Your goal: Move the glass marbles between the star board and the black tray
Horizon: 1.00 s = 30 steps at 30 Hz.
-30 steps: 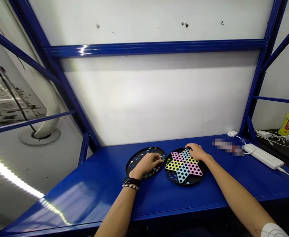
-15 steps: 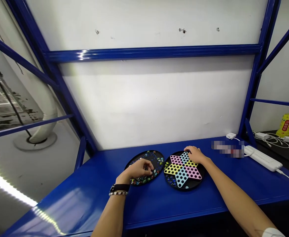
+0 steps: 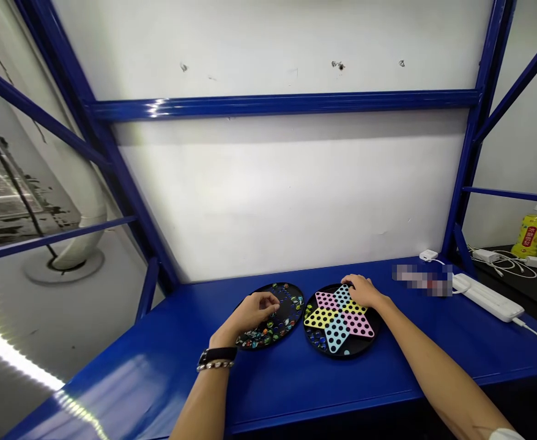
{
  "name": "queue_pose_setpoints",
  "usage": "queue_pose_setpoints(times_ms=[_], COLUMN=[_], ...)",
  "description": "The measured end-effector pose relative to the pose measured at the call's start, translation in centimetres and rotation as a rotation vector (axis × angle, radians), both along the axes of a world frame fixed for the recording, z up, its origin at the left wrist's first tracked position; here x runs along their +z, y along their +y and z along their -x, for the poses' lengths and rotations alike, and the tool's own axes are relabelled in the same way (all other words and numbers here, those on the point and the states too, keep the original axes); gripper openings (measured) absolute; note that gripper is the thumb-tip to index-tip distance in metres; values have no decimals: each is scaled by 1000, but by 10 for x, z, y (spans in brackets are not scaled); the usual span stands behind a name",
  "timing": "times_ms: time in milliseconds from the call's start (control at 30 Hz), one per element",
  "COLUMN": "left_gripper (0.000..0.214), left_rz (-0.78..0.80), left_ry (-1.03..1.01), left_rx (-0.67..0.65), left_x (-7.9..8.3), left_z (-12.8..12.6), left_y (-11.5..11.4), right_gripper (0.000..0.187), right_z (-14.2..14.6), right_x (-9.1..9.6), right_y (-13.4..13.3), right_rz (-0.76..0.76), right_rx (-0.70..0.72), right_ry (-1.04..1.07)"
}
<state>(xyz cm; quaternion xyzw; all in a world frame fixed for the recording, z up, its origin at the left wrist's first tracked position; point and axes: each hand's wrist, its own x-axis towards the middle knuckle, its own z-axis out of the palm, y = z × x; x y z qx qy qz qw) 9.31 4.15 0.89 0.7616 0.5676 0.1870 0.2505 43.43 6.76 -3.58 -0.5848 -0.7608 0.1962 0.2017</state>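
My left hand hovers over a round black tray at centre. Its thumb and fingertips are pinched together; anything between them is too small to make out. Glass marbles of several colours lie scattered in that tray, thickest along its near side. My right hand is at the far right part of a round Chinese checkers board, its fingers curled near the star's far point, their tips partly hidden. The star has pink, yellow and light blue sections with holes. Dark blue marbles and yellow-green marbles lie in gaps beside the star.
Both round pieces stand on a blue table before a white wall. A white power strip with a cable lies at right, near a small white adapter. Blue frame posts flank the table. A yellow drink bottle stands far right.
My left hand has lifted slightly and drawn back left from the marbles at the tray's right side. My right hand stays at the board's far side. The view has tilted slightly.
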Motion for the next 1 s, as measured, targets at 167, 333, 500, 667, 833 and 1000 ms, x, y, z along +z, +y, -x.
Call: queue_pose_setpoints(times_ms=[167,333,500,667,833,1000], left_gripper=[30,19,24,27,21,32], left_rz=[72,-63,-119,-175,-171,-237], left_ry=[78,55,39,121,-2,-72], left_rx=[-38,-42,-112,-180,-166,-129], left_x=[-2,0,-4,-10,-8,-4], left_z=[2,-17,-39,-51,-55,-75], left_y=[0,-3,-3,-2,-5,-7], right_gripper=[45,45,45,45,44,46], right_z=[0,0,0,1,2,2], right_x=[1,0,0,3,6,7], right_y=[-1,0,0,-2,-5,-6], right_rz=[-1,7,9,15,29,29], right_rx=[4,-1,-10,-5,7,18], right_ry=[7,4,-4,1,5,20])
